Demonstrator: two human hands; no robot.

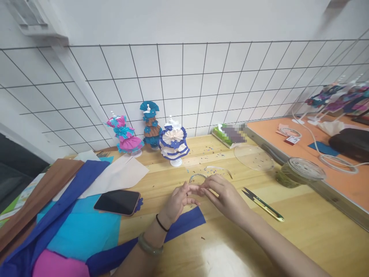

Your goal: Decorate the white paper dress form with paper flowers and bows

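Head view: the left hand (180, 200) is half open, fingers loosely curled, with its fingertips meeting those of the right hand (223, 194). The right hand has its thumb and index finger drawn close together; whether either hand grips a small part cannot be determined. A thin curved band (197, 175) is located just beyond the fingertips, above the worktop (230, 246); contact with the fingers is unclear. A dark blue paper strip (191, 221) lies on the worktop, passing beneath the left forearm. Thread snips (263, 204) lie to the right of the right hand.
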